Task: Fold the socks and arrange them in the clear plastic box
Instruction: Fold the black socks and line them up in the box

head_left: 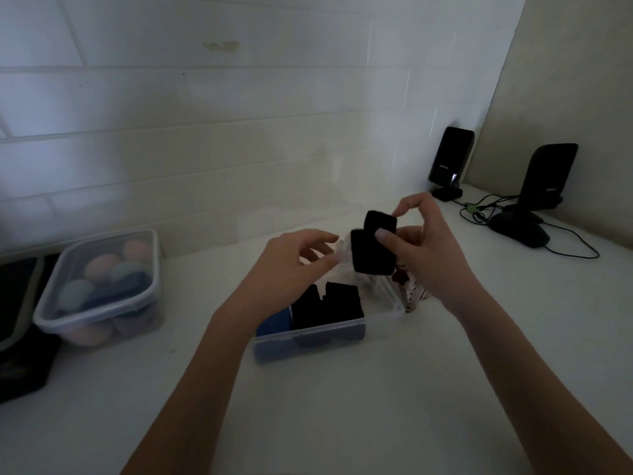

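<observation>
Head-camera view of a white counter (342,406) set against a white tiled wall (205,132). The right hand (424,248) pinches a folded black sock (373,248) between its thumb, laid across the sock's front face, and the fingers behind it; the index finger is crooked above the sock's upper edge. The sock is held in the air above the far end of the clear plastic box (329,332), with its long axis running from lower left to upper right, and its two layered ends point up and away from the wearer. The left hand (294,258) is open with loosely curled fingers, its fingertips just beside the sock's lower left edge; contact cannot be told. The box stands on the counter with its long axis running away from the wearer and slightly rightward. Inside, at the near end, lie a folded blue sock (274,323) and, to its right, upright folded black socks (327,305). A patterned red-and-white fabric item (411,293) shows at the box's far right side, under the right wrist. At left stands a second lidded clear container (99,286) holding pastel rounded items. At far right are two black speakers (450,159) and a black computer mouse (520,231) with cables.
</observation>
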Demonstrator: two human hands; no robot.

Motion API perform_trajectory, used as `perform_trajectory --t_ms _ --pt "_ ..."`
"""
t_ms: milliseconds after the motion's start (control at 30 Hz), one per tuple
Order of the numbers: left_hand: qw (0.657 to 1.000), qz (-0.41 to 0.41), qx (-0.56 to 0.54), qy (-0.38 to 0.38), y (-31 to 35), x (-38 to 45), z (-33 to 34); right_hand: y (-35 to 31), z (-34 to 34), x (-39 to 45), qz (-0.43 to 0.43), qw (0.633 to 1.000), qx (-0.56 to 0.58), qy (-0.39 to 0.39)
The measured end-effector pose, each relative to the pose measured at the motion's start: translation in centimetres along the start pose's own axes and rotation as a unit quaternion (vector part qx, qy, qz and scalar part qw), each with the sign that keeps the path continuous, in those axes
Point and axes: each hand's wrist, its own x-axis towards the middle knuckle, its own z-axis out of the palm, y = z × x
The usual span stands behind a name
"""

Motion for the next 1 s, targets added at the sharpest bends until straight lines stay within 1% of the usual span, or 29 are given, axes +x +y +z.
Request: perform_trajectory --t_ms 33,67,133,200,267,333,400,467,633,667,733,800,833,1000 --pt "0.999 0.014 0.037 -0.002 0.1 -0.3 -0.2 0.2 -0.5 0.1 0.007 0.999 -0.043 -0.017" --pt "0.998 0.025 0.062 -0.022 0.2 -0.4 -0.3 0.3 -0.9 0.1 0.011 0.996 -0.085 -0.038" --pt "0.99 0.032 0.104 -0.092 0.5 -0.4 0.0 0.3 -1.0 -0.1 0.009 0.983 -0.166 -0.079" --pt "0.972 0.03 0.168 -0.16 0.6 -0.1 0.7 0.2 -0.4 -0.5 -0.003 0.967 -0.234 -0.099" --pt "0.959 0.029 0.207 -0.192 0.5 0.2 1.4 0.1 0.2 -0.9 -0.01 0.95 -0.294 -0.105" --pt "0.956 0.023 0.22 -0.194 0.4 0.2 1.8 0.0 0.8 -1.2 -0.016 0.935 -0.339 -0.102" --pt "0.955 0.022 0.231 -0.186 0.4 0.1 1.9 0.0 1.2 -1.6 -0.017 0.93 -0.358 -0.081" --pt "0.954 0.02 0.238 -0.181 0.3 -0.1 2.0 0.0 1.6 -2.1 -0.002 0.919 -0.387 -0.081" --pt "0.951 0.01 0.249 -0.184 0.1 -0.4 2.4 -0.8 2.6 -1.8 0.031 0.846 -0.507 -0.161" --pt "0.949 0.011 0.255 -0.185 0.1 -0.3 2.5 -1.0 2.8 -1.7 0.027 0.834 -0.523 -0.175" --pt "0.946 0.016 0.267 -0.185 0.0 -0.2 2.6 -1.3 2.8 -1.5 -0.02 0.813 -0.551 -0.188" --pt "0.943 0.032 0.274 -0.188 -0.3 -0.1 2.6 -1.5 2.6 -1.5 -0.067 0.803 -0.557 -0.201" --pt "0.941 0.043 0.274 -0.191 -0.4 0.0 2.7 -1.6 2.5 -1.4 -0.068 0.8 -0.555 -0.216" --pt "0.94 0.047 0.253 -0.225 -0.6 -0.1 2.7 -1.6 2.3 -0.3 -0.008 0.773 -0.549 -0.319"
